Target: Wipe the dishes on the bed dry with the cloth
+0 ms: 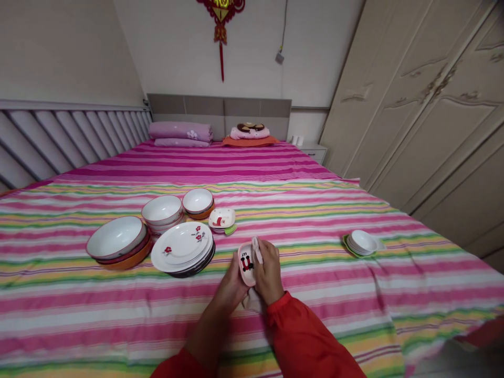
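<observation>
A small pink dish (247, 265) with a red and black cartoon and lettering is held up in front of me. My left hand (233, 283) grips its left edge. In my right hand (269, 270) is a pale cloth (257, 250), pressed against the dish's right side, with its lower end hanging below the dish. Just beyond my hands sits a small stack of patterned dishes (221, 218) with a green one at the bottom. To the left stands a stack of white flowered plates (181, 245) on darker ones.
Three bowl stacks stand at the left: large bowls (116, 239), medium bowls (162, 211) and smaller bowls (198, 202). Small white dishes (363, 242) sit at the right. All lie on a striped bedspread (315, 294). Folded bedding (181, 131) is by the headboard; a wardrobe (417, 115) stands right.
</observation>
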Tool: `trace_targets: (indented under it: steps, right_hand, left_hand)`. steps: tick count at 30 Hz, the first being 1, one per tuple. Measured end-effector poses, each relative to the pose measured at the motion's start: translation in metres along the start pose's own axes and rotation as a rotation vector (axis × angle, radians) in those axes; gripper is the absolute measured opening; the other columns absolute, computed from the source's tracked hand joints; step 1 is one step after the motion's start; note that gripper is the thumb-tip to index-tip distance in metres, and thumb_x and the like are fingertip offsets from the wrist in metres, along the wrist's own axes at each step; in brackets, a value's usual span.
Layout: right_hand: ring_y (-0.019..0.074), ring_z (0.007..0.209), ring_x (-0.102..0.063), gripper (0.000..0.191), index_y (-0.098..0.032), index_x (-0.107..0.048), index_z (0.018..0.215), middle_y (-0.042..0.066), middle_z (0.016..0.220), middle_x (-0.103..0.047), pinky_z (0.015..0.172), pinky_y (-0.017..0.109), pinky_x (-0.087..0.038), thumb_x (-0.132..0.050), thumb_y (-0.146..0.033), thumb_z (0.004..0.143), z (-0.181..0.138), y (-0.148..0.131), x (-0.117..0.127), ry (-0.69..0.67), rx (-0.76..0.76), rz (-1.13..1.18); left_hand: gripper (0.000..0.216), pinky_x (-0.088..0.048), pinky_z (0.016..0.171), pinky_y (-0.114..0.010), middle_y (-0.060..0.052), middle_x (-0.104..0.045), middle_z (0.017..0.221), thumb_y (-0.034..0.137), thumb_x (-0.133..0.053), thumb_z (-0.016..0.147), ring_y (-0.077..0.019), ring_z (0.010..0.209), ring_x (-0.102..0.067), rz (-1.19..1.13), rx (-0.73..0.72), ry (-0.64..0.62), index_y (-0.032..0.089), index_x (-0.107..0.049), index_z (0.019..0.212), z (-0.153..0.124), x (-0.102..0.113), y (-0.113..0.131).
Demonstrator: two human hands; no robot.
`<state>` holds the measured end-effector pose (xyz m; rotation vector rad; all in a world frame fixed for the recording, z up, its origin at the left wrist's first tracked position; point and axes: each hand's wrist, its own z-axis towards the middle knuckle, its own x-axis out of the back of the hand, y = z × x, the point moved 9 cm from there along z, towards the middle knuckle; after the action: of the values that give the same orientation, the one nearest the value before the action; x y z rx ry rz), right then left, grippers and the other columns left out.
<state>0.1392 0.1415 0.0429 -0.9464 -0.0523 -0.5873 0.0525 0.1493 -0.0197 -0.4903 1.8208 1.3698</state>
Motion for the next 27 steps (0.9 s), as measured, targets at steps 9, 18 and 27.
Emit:
trace_targets:
  steps: [9,18,27]
  right_hand:
    - [0.0202,0.095,-0.061,0.029,-0.024,-0.073,0.093,0.006,0.099,-0.068,0.088,0.035,-0.047,-0.056,-0.012,0.072,0.001,-0.012,-0.010,-0.119,-0.107,0.480]
    - [0.0167,0.074,-0.061,0.026,-0.020,-0.069,0.067,0.001,0.075,-0.066,0.072,0.027,-0.048,-0.049,-0.007,0.056,-0.003,-0.012,-0.033,-0.486,-0.101,0.447]
    - [0.0207,0.094,-0.058,0.049,-0.021,-0.068,0.087,0.006,0.094,-0.064,0.085,0.033,-0.046,-0.040,-0.001,0.051,-0.005,-0.024,-0.014,-0.173,0.080,0.215]
  left_hand:
    - [0.046,-0.037,0.105,-0.041,-0.010,-0.063,0.120,0.049,-0.059,0.080,-0.0227,0.118,-0.054,0.061,-0.168,0.040,0.019,-0.058,0.116,0.003,0.011,0.010]
    - [0.054,-0.044,0.098,-0.042,-0.014,-0.070,0.101,0.058,-0.056,0.078,-0.0290,0.114,-0.056,0.035,-0.066,0.110,0.011,-0.065,0.102,0.001,0.012,0.020]
    - [0.050,-0.039,0.102,-0.040,-0.011,-0.070,0.101,0.055,-0.061,0.076,-0.0280,0.116,-0.054,0.082,0.008,0.034,0.012,-0.068,0.099,0.000,0.000,0.008]
